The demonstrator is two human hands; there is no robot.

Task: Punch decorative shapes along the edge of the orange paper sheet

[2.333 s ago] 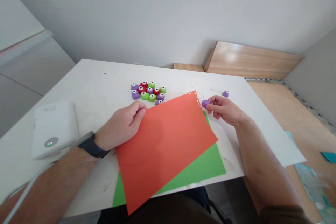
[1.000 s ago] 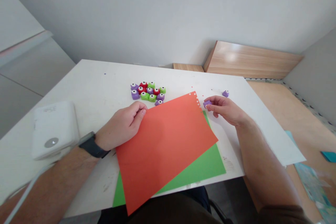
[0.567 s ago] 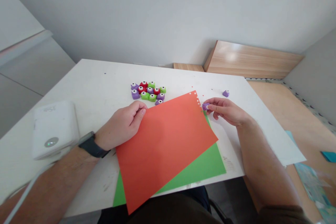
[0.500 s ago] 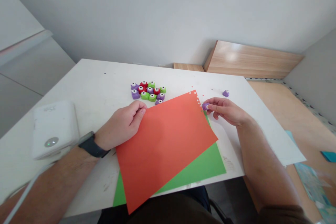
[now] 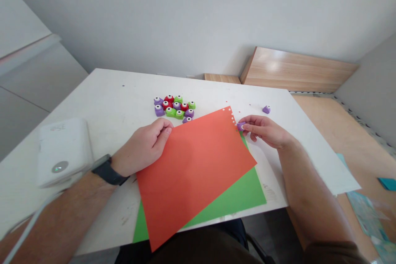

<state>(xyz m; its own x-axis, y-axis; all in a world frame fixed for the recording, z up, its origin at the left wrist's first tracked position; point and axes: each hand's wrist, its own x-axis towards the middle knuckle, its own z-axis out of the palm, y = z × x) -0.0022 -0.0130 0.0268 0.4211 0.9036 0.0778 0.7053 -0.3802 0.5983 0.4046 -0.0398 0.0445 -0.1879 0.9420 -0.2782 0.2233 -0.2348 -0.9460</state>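
An orange sheet of paper (image 5: 194, 169) lies tilted over a green sheet (image 5: 235, 198). My left hand (image 5: 151, 142) is closed on the orange sheet's upper left edge, thumb on top. Between the thumb and fingers of my right hand (image 5: 262, 130) is a small purple craft punch (image 5: 241, 126), set against the orange sheet's right edge. A row of small punched holes (image 5: 232, 116) runs around the top right corner, ending beside this punch. Past the sheet's top edge sits a cluster of purple, red and green craft punches (image 5: 175, 106).
Another purple craft punch (image 5: 266, 109) stands apart at the right of the white table (image 5: 123, 103). Tiny orange paper bits (image 5: 239, 111) lie near the sheet's corner. A white box-shaped device (image 5: 63, 148) with a cable is at the left. Behind the table is a wooden panel (image 5: 293, 70).
My right hand and the purple craft punch have shifted slightly left, closer onto the orange sheet's edge. My left hand and the sheets stay in place.
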